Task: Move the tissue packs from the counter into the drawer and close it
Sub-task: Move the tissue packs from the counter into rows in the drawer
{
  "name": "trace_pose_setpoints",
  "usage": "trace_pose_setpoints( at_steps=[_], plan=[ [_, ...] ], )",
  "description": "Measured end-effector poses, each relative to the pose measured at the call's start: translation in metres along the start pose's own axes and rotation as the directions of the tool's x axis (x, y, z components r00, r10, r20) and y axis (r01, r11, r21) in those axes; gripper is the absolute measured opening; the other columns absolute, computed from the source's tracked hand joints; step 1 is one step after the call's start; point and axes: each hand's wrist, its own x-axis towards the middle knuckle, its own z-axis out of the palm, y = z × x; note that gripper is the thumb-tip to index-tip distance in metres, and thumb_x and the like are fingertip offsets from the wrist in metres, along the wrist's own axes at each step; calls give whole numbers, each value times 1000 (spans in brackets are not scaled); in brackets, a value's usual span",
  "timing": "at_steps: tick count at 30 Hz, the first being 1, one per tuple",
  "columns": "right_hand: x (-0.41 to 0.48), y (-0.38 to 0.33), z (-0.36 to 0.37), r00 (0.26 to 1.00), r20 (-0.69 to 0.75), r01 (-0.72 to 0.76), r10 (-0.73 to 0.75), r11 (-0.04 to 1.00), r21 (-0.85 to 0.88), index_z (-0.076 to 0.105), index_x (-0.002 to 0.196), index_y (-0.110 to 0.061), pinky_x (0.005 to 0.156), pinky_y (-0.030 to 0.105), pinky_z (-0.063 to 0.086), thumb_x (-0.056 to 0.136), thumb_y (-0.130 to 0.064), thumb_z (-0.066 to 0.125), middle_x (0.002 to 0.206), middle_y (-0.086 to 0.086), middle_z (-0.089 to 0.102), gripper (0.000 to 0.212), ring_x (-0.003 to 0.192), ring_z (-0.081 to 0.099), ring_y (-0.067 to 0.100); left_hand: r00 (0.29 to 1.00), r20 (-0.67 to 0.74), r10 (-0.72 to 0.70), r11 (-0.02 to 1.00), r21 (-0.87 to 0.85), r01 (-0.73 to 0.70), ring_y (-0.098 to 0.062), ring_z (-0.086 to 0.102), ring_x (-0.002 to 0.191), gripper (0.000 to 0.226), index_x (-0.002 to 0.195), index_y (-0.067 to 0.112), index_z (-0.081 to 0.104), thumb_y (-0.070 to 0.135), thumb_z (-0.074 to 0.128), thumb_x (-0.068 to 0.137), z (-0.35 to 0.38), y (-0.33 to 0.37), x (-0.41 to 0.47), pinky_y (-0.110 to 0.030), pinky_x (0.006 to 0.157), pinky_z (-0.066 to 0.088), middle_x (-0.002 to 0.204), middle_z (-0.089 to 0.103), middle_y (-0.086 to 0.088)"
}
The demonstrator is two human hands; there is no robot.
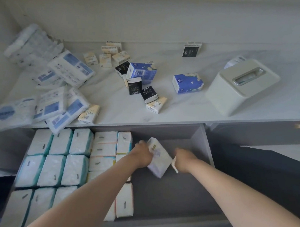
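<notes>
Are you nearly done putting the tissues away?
Not yet. Stacked packs already fill the left side of the drawer. The left hand holds one more pack over its bare part, with the right hand close by. Many loose packs still lie on the counter, and the drawer is open.

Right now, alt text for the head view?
The left hand grips a white tissue pack above the open drawer's bare right side, the right hand close beside it. White packs fill the drawer's left; loose packs litter the counter.

You can read "Face" on the small black packs and cream packs on the surface; other print is blurred
</notes>
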Motion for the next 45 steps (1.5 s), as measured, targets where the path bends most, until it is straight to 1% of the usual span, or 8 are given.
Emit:
trace_pose_setpoints(
  at_steps=[6, 11, 18, 25, 28, 33, 39, 45],
  plan=[
    [-6, 0, -38, 964, -257, 11, 75, 948, 318, 59, 102, -11, 66, 34, 49, 84, -13, 45, 98, 10, 65, 23, 86, 63, 25, 976, 35, -216, 916, -340, 215, -32, 45, 131, 70, 151, 2, 11, 16, 51, 95, 21, 18, 7, -43, 109, 39, 146, 43, -14],
    [1, 3, -18, 991, -102, 118, -85, 914, 388, 57, 131, -21, 88, 26, 44, 88, -6, 46, 139, 4, 51, 46, 121, 53, 23, 972, 66, -224, 947, -219, 233, -34, 43, 131, 68, 154, 16, 15, 22, 50, 96, 35, 22, 11, -42, 104, 46, 152, 30, -15],
    [21, 16, -14, 998, -62, 44, -29, 966, 256, 44, 145, -22, 99, 32, 44, 89, -4, 45, 150, 3, 39, 58, 131, 46, 27, 994, 100, -33, 891, -449, 75, -22, 58, 79, 36, 122, 3, 59, 7, 42, 90, 38, 34, 25, -30, 67, 49, 95, 62, -12],
    [27, 18, -17, 989, -140, 7, 37, 954, 299, 36, 142, -23, 93, 37, 48, 93, -11, 48, 138, 10, 41, 52, 116, 53, 32, 984, 127, 129, 840, -541, -40, -12, 59, 80, 28, 92, 28, 59, 1, 54, 91, 23, 40, 16, -27, 73, 47, 91, 65, 3],
    [23, 1, -28, 989, -148, 49, 21, 888, 457, 38, 141, -19, 92, 32, 45, 91, -12, 50, 139, 8, 48, 53, 120, 52, 28, 974, 140, 180, 891, -442, -101, -16, 63, 105, 39, 126, 23, 60, 14, 61, 89, 13, 31, 12, -33, 98, 51, 119, 67, -2],
    [6, -45, -43, 980, -197, 132, -9, 771, 623, 65, 121, -8, 74, 26, 47, 87, -1, 53, 119, 12, 66, 36, 97, 62, 23, 983, -59, 173, 917, -355, -183, -19, 66, 97, 33, 118, 21, 65, 13, 59, 86, -18, 13, -10, -41, 91, 56, 106, 70, 0],
    [-9, -102, -27, 995, -41, 90, -93, 611, 786, 62, 113, -14, 52, 27, 49, 89, 2, 52, 94, 14, 74, 30, 66, 65, 21, 974, -211, 80, 933, -327, -148, -21, 66, 86, 23, 102, 22, 59, 25, 68, 80, -63, -37, -44, -41, 79, 57, 96, 67, -1],
    [-11, -173, -8, 984, -80, 161, -157, 618, 769, 62, 117, -14, 53, 23, 53, 89, 2, 64, 105, 9, 66, 33, 77, 68, 20, 921, -353, 168, 967, 240, -85, -25, 59, 103, 42, 129, 23, 44, 31, 60, 90, -95, -95, -73, -35, 81, 49, 113, 63, -4]
  ],
)
